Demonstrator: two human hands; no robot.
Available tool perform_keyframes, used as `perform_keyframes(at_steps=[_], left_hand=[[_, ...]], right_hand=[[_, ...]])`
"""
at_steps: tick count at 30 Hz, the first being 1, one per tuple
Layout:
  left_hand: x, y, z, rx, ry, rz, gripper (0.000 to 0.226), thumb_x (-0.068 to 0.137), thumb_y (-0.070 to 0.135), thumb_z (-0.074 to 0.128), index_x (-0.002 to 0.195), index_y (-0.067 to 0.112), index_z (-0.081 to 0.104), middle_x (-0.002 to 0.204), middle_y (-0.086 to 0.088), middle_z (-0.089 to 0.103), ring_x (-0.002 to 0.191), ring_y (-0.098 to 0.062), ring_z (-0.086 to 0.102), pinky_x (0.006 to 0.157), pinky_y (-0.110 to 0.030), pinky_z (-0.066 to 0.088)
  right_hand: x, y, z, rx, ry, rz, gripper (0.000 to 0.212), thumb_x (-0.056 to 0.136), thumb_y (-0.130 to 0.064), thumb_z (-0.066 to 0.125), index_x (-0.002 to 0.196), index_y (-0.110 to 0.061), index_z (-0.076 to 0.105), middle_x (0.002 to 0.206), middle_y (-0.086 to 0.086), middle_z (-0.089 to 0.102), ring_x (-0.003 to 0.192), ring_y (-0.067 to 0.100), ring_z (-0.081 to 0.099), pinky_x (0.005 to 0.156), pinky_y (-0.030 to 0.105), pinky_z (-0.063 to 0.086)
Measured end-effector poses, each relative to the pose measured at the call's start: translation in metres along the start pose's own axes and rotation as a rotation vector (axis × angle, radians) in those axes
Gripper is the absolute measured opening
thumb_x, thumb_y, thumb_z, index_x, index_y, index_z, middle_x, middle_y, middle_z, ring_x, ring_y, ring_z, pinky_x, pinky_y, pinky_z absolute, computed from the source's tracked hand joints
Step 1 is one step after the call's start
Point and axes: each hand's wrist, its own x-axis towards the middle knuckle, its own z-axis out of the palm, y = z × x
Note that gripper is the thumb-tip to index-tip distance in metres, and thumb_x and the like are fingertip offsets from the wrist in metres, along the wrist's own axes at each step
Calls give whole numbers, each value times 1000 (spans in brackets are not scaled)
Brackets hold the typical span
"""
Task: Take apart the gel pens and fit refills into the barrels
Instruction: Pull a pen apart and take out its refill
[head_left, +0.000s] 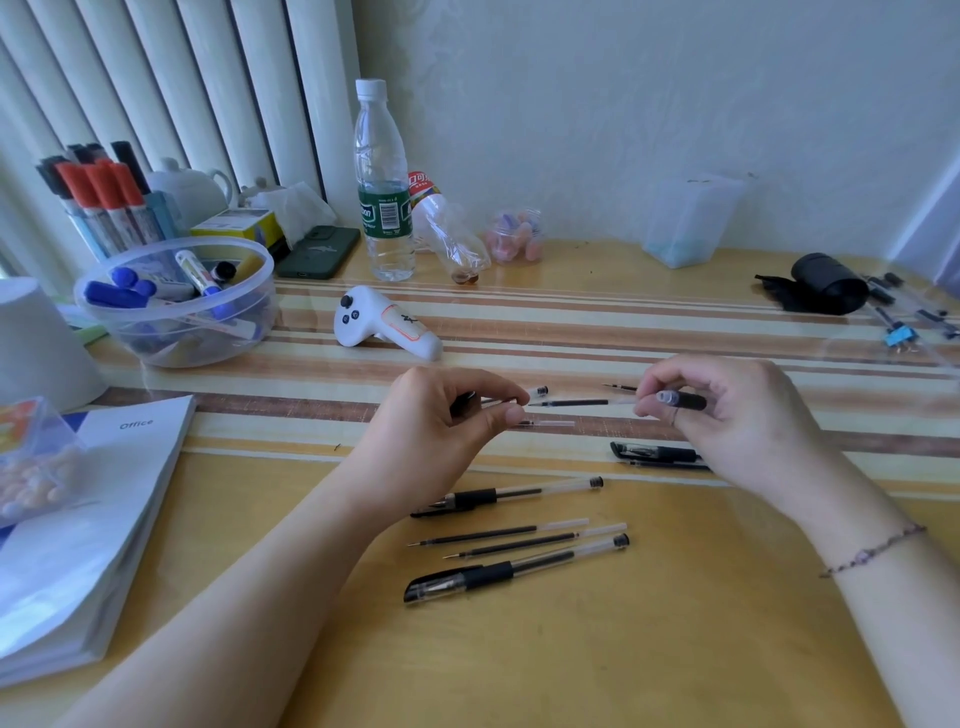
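The left hand (447, 421) covered most of the clear barrel (535, 392) it pinched. The right hand (727, 415) hid the refill's (571, 402) rear end and what was perhaps a grip section (680, 400). The booklet (78, 545) ran off the left edge.

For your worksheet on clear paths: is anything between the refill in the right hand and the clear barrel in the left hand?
Nothing visible. The refill, held by the right hand, points toward the barrel in the left hand, with only bare table beneath the gap.
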Motion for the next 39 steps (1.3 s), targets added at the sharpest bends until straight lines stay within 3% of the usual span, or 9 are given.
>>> perform_keyframes(at_steps=[10, 13, 17, 21, 24, 27, 32, 35, 39], left_hand=[[-2, 0, 2, 66, -48, 43, 7, 86, 35, 69, 91, 32, 73, 53, -6, 49, 49, -6, 37, 49, -22, 32], [-3, -2, 4, 166, -60, 25, 7, 86, 36, 69, 92, 34, 73, 48, 5, 43, 46, -7, 37, 49, -23, 34], [-4, 0, 3, 243, -53, 36, 5, 85, 33, 70, 87, 32, 74, 44, 8, 39, 44, -10, 36, 49, -26, 35], [-1, 0, -3, 193, 26, 56, 4, 84, 26, 72, 81, 28, 75, 45, 2, 44, 44, -10, 38, 47, -21, 32], [0, 1, -5, 101, 68, 19, 7, 85, 23, 72, 79, 26, 74, 42, 8, 36, 41, -9, 31, 44, -14, 25], [0, 2, -5, 46, 89, 1, 9, 86, 20, 71, 79, 25, 74, 41, 10, 33, 41, -8, 29, 44, -11, 24], [1, 1, -6, 42, 97, -14, 8, 86, 20, 70, 81, 24, 75, 43, 10, 34, 42, -8, 30, 44, -12, 24], [1, 2, -6, 38, 86, -15, 7, 87, 21, 70, 82, 23, 75, 41, 11, 34, 40, -8, 30, 44, -11, 24], [0, 1, -7, 46, 55, -14, 7, 87, 22, 70, 82, 23, 74, 40, 10, 33, 40, -8, 29, 44, -11, 24]], right_hand=[[-2, -6, 0, -13, -34, -20, 22, 78, -27, 71, 81, -48, 65, 80, -34, 66, 46, 8, 49, 47, 25, 43], [-6, -16, -1, 57, -5, -45, 17, 76, -35, 73, 81, -51, 67, 82, -34, 67, 65, 4, 64, 63, 29, 54], [-10, -23, 3, 104, -44, -88, 11, 73, -48, 68, 83, -50, 68, 84, -30, 69, 73, 31, 69, 67, 46, 57], [-4, -15, -6, 231, 15, -55, 39, 77, -72, 55, 90, -38, 69, 72, -39, 63, 68, -8, 64, 60, 20, 49], [0, -3, -11, 186, 78, 60, 54, 83, -79, 32, 79, -37, 66, 80, -26, 70, 80, -2, 65, 71, 36, 53], [-2, 0, -6, 19, 71, 11, 41, 85, -74, 35, 72, -46, 60, 59, -2, 61, 54, 16, 54, 54, 35, 46], [-3, -5, -4, 257, 82, -126, 18, 94, -49, 48, 97, -46, 65, 77, -14, 64, 60, 12, 54, 55, 18, 42], [-3, -8, -5, 343, 82, -193, 17, 91, -42, 52, 97, -41, 67, 72, 0, 62, 60, 32, 52, 56, 38, 44], [-3, -8, -5, 372, 61, -220, 16, 88, -36, 54, 94, -34, 69, 67, 4, 60, 61, 41, 50, 54, 47, 43]])
